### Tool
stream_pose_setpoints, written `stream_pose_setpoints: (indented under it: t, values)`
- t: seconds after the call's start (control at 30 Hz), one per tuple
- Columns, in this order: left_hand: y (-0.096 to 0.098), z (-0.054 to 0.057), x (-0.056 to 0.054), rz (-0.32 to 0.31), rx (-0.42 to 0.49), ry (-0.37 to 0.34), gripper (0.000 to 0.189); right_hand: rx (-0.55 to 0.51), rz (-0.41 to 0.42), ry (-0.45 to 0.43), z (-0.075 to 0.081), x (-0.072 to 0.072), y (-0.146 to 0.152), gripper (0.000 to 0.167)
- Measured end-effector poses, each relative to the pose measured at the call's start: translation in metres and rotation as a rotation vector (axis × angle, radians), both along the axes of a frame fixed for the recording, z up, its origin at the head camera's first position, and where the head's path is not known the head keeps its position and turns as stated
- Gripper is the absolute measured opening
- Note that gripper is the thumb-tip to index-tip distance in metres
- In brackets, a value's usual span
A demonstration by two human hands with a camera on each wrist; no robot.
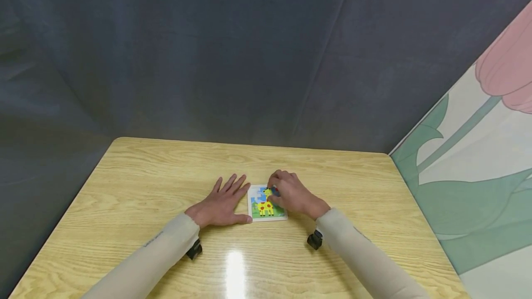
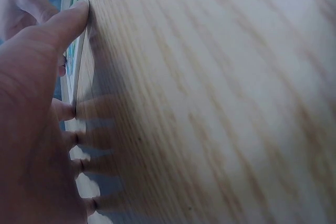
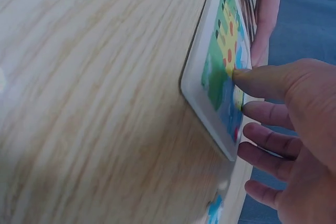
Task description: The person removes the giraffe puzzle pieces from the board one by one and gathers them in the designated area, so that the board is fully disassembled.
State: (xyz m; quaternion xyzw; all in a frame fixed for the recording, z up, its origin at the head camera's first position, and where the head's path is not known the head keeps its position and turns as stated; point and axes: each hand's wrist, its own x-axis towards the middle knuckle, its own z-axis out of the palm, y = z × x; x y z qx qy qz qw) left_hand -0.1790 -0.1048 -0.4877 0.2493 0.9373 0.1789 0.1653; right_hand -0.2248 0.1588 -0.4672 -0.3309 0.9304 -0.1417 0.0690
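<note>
A flat, square picture puzzle (image 1: 262, 207) with a smooth white rim lies on the glossy, wood-grained tabletop (image 1: 145, 174) between the 2 hands; its picture shows a yellow giraffe (image 3: 229, 35) with red spots. The left hand (image 1: 220, 207) is palm down, 5 fingers spread wide — thumb at the near left corner, index fingertip by the left edge. The right hand (image 1: 293, 194) arches over the puzzle's right side, thumb touching the picture — whether it pinches a piece, I cannot tell.
</note>
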Motion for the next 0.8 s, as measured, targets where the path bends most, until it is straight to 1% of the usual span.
stream_pose_setpoints:
  t: [0.2, 0.27, 0.5, 0.6, 0.8]
  values:
    - [-0.0009, -0.0021, -0.0009, -0.005, 0.005, 0.004, 0.097, 0.030, 0.017, -0.032, 0.0031, -0.0026, -0.0019, 0.031]
    - [-0.0008, -0.0038, -0.0013, -0.005, 0.009, 0.004, 0.097, 0.025, 0.021, -0.038, 0.0038, -0.0033, -0.0021, 0.030]
    - [-0.0009, -0.0016, -0.0014, -0.009, 0.003, -0.002, 0.097, 0.009, 0.036, -0.041, 0.0037, -0.0051, -0.0023, 0.027]
    - [-0.0018, -0.0029, -0.0014, -0.011, 0.019, -0.002, 0.098, 0.005, 0.039, -0.046, 0.0024, -0.0059, -0.0031, 0.028]
    - [-0.0022, -0.0050, -0.0019, -0.012, 0.018, -0.015, 0.100, 0.020, 0.084, -0.054, 0.0018, -0.0049, -0.0077, 0.030]
